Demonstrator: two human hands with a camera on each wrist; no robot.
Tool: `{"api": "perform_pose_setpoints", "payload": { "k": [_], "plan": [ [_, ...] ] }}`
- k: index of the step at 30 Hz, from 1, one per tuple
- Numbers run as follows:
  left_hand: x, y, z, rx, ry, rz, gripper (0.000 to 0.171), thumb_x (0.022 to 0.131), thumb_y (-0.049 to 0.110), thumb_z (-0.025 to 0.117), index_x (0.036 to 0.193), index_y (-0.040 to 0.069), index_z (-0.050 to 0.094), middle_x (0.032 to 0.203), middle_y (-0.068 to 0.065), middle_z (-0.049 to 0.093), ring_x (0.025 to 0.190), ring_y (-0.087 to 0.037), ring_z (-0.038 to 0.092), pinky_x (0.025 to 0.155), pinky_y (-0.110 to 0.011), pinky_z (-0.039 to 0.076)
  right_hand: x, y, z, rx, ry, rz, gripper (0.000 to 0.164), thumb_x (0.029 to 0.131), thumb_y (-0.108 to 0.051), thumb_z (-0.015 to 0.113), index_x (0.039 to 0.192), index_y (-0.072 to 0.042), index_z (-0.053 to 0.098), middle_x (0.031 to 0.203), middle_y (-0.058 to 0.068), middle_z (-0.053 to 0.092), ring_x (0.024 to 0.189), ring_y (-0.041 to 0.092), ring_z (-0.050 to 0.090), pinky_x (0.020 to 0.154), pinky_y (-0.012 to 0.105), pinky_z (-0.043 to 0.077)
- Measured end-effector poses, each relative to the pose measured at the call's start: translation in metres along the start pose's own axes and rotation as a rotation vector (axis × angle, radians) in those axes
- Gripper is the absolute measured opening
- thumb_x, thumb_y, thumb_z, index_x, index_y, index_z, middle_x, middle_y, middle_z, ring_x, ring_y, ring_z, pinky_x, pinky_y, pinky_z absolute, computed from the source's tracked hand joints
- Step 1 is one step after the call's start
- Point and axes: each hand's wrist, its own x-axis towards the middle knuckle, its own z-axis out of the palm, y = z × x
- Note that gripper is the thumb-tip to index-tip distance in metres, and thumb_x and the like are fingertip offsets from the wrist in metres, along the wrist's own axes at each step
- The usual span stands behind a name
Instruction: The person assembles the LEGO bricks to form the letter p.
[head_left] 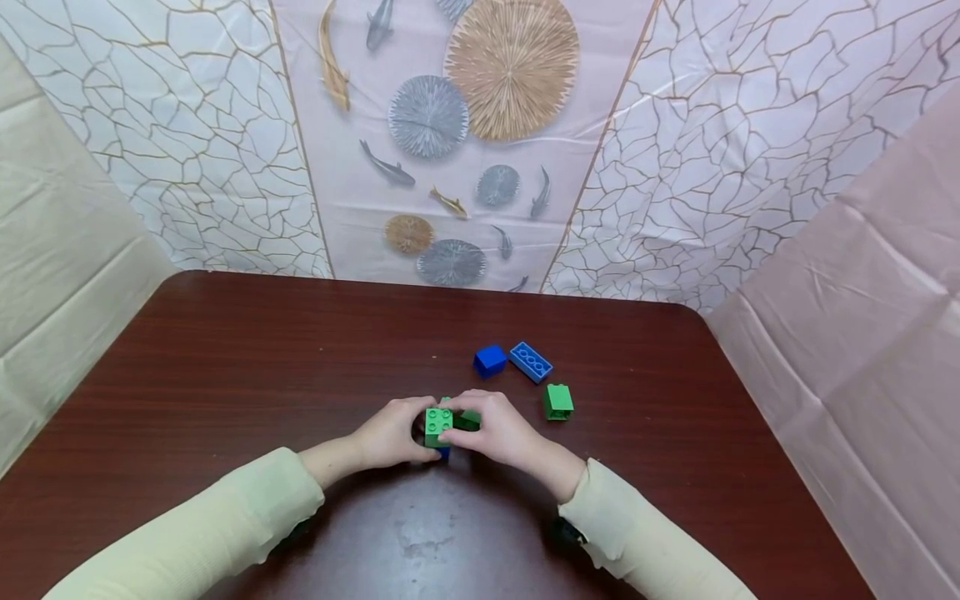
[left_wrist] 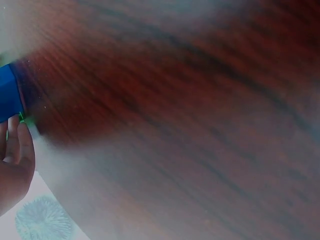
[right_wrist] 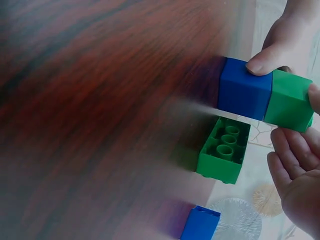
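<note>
A green brick (head_left: 433, 438) with studs on top sits on a blue brick (head_left: 444, 454); the pair stands upright on the table. My left hand (head_left: 390, 433) grips the blue brick, its thumb against the near side, also visible in the right wrist view on the blue brick (right_wrist: 245, 90). With thumb and fingers, my right hand (head_left: 501, 432) holds the upper green brick (right_wrist: 290, 100). Close beside the stack, partly hidden by the right hand, another green brick (right_wrist: 224, 150) lies with its hollow underside showing. The left wrist view catches only part of the blue brick (left_wrist: 9, 95).
Beyond the right hand, a blue brick (head_left: 491, 361) and a longer blue brick (head_left: 531, 362) with its underside up lie on the brown table (head_left: 247, 358). A green brick (head_left: 558, 402) is farther right. Patterned cloth (head_left: 450, 167) hangs behind the table's back edge.
</note>
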Motion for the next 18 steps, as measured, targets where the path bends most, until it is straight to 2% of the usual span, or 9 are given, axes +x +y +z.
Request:
{"api": "perform_pose_setpoints", "payload": {
  "k": [6, 12, 18],
  "plan": [
    [-0.0002, 0.0026, -0.0014, -0.022, -0.007, -0.011, 0.036, 0.069, 0.019, 0.081, 0.094, 0.013, 0.056, 0.082, 0.006, 0.058, 0.075, -0.004, 0.052, 0.068, -0.019, 0.046, -0.0015, 0.001, 0.0006, 0.003, 0.013, -0.001, 0.035, 0.083, -0.026, 0.071, 0.112, -0.007, 0.067, 0.104, 0.007, 0.068, 0.093, 0.016, 0.062, 0.079, 0.026, 0.051],
    [-0.0025, 0.0044, -0.0047, -0.017, -0.028, 0.004, 0.037, 0.073, 0.024, 0.079, 0.101, 0.013, 0.057, 0.09, 0.006, 0.061, 0.082, -0.005, 0.056, 0.074, -0.022, 0.048, -0.0009, 0.002, 0.0005, -0.002, 0.004, 0.019, 0.036, 0.083, -0.026, 0.071, 0.113, -0.007, 0.067, 0.104, 0.006, 0.067, 0.093, 0.016, 0.061, 0.078, 0.025, 0.051],
    [-0.0031, 0.009, -0.0094, -0.009, 0.004, 0.032, 0.035, 0.075, 0.026, 0.078, 0.102, 0.013, 0.06, 0.092, 0.004, 0.066, 0.084, -0.006, 0.059, 0.075, -0.023, 0.049, -0.0009, 0.0009, -0.0009, -0.011, -0.003, 0.04, 0.037, 0.082, -0.027, 0.071, 0.113, -0.007, 0.067, 0.105, 0.006, 0.067, 0.093, 0.015, 0.061, 0.076, 0.024, 0.05]
  ]
}}
